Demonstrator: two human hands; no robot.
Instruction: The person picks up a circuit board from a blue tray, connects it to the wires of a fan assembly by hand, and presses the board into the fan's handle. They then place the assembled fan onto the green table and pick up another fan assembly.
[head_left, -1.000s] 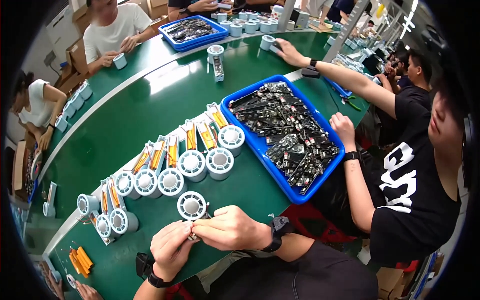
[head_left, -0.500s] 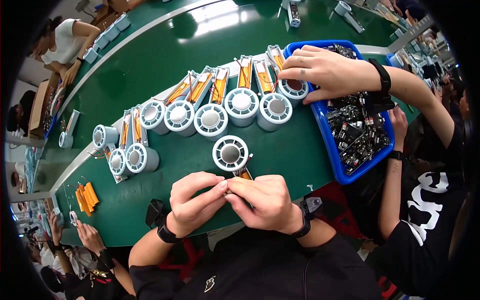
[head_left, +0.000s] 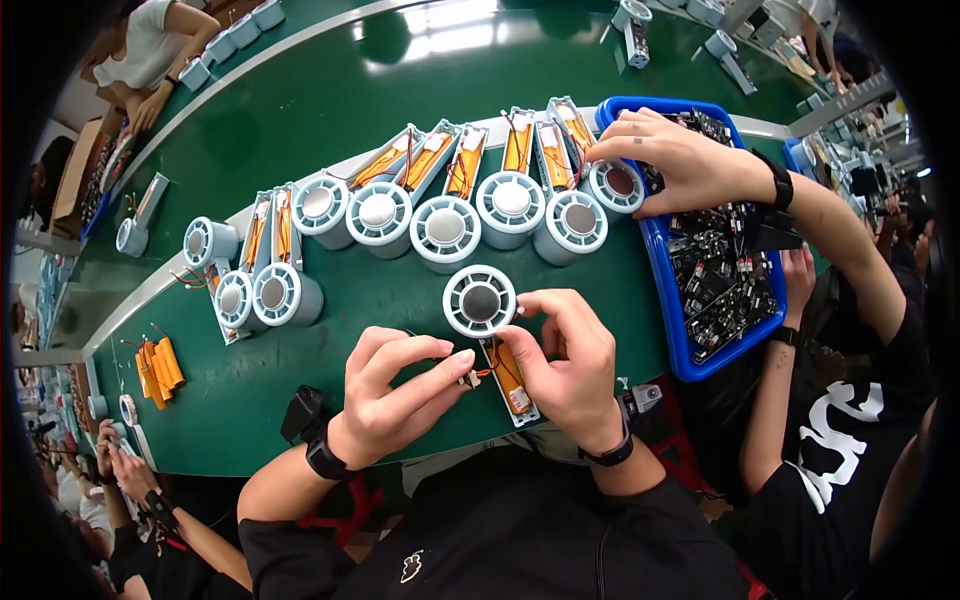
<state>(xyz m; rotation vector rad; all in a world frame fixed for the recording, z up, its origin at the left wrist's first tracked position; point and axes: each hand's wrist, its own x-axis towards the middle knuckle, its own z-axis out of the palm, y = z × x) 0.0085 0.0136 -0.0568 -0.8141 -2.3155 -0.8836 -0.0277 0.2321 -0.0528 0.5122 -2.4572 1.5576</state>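
Left grip (head_left: 402, 398) is pinching a wire connector (head_left: 470, 381), near-left of the fan head (head_left: 480, 302).
Right grip (head_left: 574, 365) is flanking the head's right edge; its closure cannot be determined.

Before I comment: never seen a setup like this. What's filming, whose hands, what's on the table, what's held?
No machine here: these are a person's bare hands, filmed by the left of two fisheye cameras on their head, looking down, hence the bent edges.

The left hand pinches what looks like a small white plug on thin wires. The right hand has its fingertips at the round vented head of a pale-blue plastic unit; its handle holds an orange wrapped cell.

On the glossy green tabletop stand similar pale-blue units in a line, loose orange cells and a blue plastic tray of dark circuit boards. The hand at the rightmost unit is a co-worker's.
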